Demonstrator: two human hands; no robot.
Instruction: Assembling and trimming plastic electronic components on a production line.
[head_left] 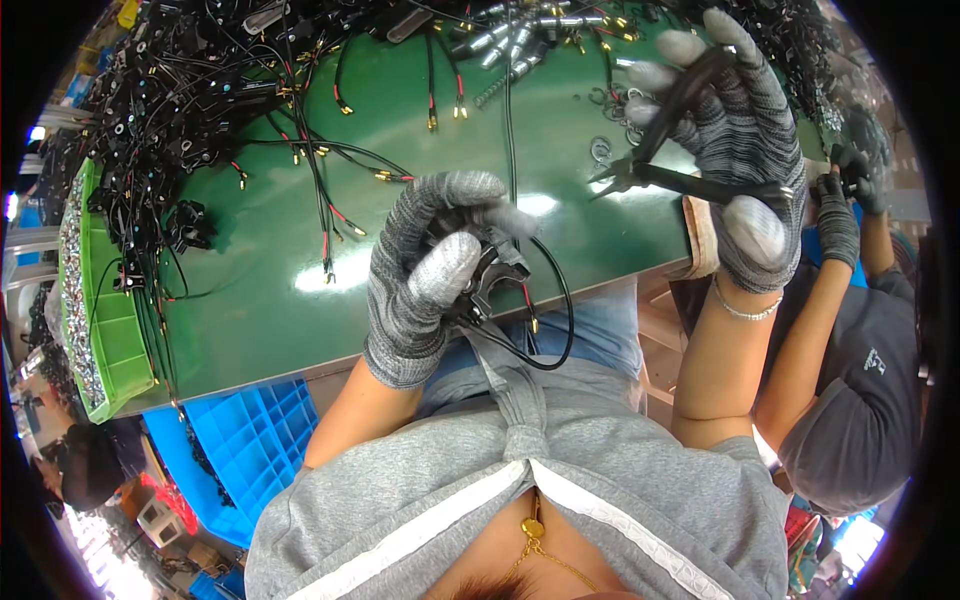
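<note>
A green worktop [245,250] spans the upper frame between a green tray [118,345] at left and a co-worker [850,390] at far right, the left hand [402,275] at centre curling around a black cabled part [490,280], the right hand [750,145] at upper right loosely holding pliers [675,182], fingers extended.

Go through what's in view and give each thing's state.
Left hand, curled around the black part
Right hand, loosely holding the pliers
Pliers, open
Black part, gripped, partly hidden
Black cable, curved in a loop
Cable pile, tangled
Green bin, holding small shiny parts
</note>
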